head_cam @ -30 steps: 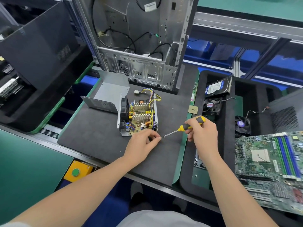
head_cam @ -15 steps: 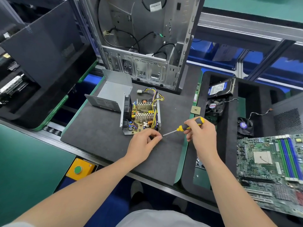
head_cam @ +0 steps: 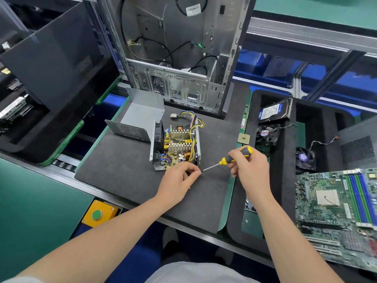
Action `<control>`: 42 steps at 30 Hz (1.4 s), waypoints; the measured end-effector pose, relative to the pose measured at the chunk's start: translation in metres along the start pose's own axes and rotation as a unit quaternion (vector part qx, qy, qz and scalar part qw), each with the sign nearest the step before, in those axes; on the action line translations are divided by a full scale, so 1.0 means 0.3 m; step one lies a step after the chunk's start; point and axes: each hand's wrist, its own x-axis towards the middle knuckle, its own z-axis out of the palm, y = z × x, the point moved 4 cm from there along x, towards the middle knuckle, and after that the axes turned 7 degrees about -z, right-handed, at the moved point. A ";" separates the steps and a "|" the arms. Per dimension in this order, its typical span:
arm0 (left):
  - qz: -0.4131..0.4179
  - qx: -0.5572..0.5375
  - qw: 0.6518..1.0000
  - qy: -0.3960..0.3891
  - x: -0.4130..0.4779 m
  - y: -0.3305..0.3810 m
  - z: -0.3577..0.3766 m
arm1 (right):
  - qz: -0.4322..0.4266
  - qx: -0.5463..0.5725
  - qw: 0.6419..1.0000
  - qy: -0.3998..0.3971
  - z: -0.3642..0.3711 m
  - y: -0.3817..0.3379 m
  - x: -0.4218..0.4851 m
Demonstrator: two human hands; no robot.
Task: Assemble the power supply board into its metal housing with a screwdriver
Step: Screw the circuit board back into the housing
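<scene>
The power supply board [head_cam: 177, 147], with heat sinks, coils and yellow wires, sits inside its open metal housing [head_cam: 155, 160] on the black mat [head_cam: 122, 166]. The housing's grey cover [head_cam: 140, 117] lies just behind it to the left. My right hand [head_cam: 252, 168] grips a yellow-and-black screwdriver [head_cam: 230, 159], its tip pointing left to the housing's front right corner. My left hand [head_cam: 179, 180] sits at that corner with thumb and forefinger pinched together at the screwdriver tip; what they pinch is too small to tell.
An open computer case [head_cam: 179, 58] stands behind the mat. To the right a black tray [head_cam: 285, 160] holds a hard drive [head_cam: 273, 111], fans [head_cam: 267, 133] and a CPU chip [head_cam: 244, 138]. A motherboard [head_cam: 336, 211] lies at the far right. A yellow box with a green button [head_cam: 100, 214] sits below the mat.
Hands and screwdriver keep the same pose at the housing corner. Only the head camera has shifted slightly.
</scene>
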 end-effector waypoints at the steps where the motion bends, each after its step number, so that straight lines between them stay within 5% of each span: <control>1: 0.001 0.000 1.000 0.000 0.000 0.000 0.000 | 0.000 0.000 1.000 0.001 0.001 0.000 0.001; 42: -0.004 -0.028 1.000 0.002 0.000 0.002 -0.003 | -0.009 0.023 0.999 -0.035 0.010 0.002 0.030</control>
